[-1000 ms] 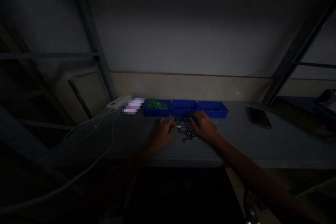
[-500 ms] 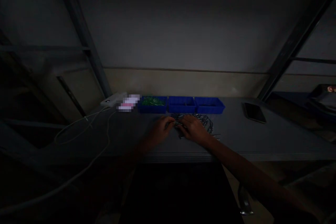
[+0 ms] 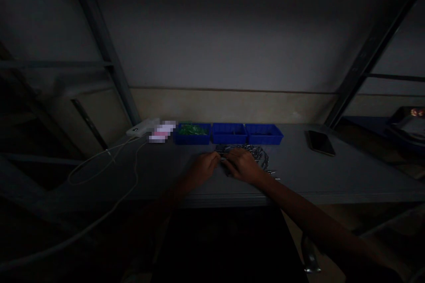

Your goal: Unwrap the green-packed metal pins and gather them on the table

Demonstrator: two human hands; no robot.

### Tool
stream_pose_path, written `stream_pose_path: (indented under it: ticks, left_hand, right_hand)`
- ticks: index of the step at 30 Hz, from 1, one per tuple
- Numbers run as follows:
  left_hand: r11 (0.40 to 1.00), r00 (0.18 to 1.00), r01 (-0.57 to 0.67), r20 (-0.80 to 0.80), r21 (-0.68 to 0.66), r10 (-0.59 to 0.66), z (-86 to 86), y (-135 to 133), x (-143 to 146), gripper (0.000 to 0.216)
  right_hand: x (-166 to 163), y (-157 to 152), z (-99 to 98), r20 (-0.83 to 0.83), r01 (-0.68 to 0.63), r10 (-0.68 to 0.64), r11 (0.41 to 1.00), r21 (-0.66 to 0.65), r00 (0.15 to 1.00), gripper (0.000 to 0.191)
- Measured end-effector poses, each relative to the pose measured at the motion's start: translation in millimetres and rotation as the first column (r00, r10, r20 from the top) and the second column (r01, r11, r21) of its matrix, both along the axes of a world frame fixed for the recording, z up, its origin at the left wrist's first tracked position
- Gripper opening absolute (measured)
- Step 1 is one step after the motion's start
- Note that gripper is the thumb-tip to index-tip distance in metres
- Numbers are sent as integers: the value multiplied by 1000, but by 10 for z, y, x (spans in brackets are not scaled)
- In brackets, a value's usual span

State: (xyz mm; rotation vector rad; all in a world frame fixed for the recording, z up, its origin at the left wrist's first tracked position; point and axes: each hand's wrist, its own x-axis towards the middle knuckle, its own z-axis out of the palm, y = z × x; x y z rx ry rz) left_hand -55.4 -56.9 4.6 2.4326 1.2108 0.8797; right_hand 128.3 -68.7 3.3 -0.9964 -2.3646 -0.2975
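My left hand (image 3: pixel 206 164) and my right hand (image 3: pixel 241 163) meet almost fingertip to fingertip above the grey table. Both have their fingers pinched, and a small thing between them is too dark and tiny to name. Behind and to the right of my right hand lies a pile of thin shiny metal parts (image 3: pixel 257 151). A few slim metal pieces (image 3: pixel 272 172) lie apart from the pile, near my right wrist. My right hand hides part of the heap.
Three blue bins stand along the back: one with green pieces (image 3: pixel 192 129), a divided middle bin (image 3: pixel 229 140) and a right bin (image 3: pixel 264 140). A phone (image 3: pixel 320 143) lies at right. At left are a white power strip (image 3: pixel 141 128) and a trailing white cable (image 3: pixel 136 172).
My left hand's fingers have closed in more tightly near my right fingertips. My right hand has barely moved; the whole view has shifted slightly.
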Motion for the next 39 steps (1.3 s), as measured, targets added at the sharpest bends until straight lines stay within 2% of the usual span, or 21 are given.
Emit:
stream_pose_path:
  ticks: [7, 14, 20, 27, 32, 39]
  left_hand:
    - [1000, 999, -18, -36, -12, 18, 8, -9, -12, 35]
    - [997, 996, -7, -92, 72, 14, -49, 34, -14, 29]
    - [997, 995, 22, -103, 75, -15, -91, 63, -30, 24]
    - [995, 991, 71, -118, 67, -63, -55, 42, -37, 25]
    - [993, 995, 58, -87, 98, -50, -32, 8, -12, 27]
    - [993, 996, 40, -85, 112, -30, 6, -43, 5, 20]
  right_hand:
    - [-10, -11, 6, 64, -3, 2, 1000, 16, 998, 28]
    - [-24, -32, 22, 61, 27, -25, 999, -29, 998, 31]
    - [-16, -17, 11, 46, 17, -14, 999, -45, 999, 29]
    - [-32, -36, 34, 61, 65, -60, 995, -76, 996, 29]
    - [-30, -9, 23, 39, 95, -91, 989, -114, 995, 27]
    - [-7, 17, 16, -6, 31, -32, 990, -139, 999, 28]
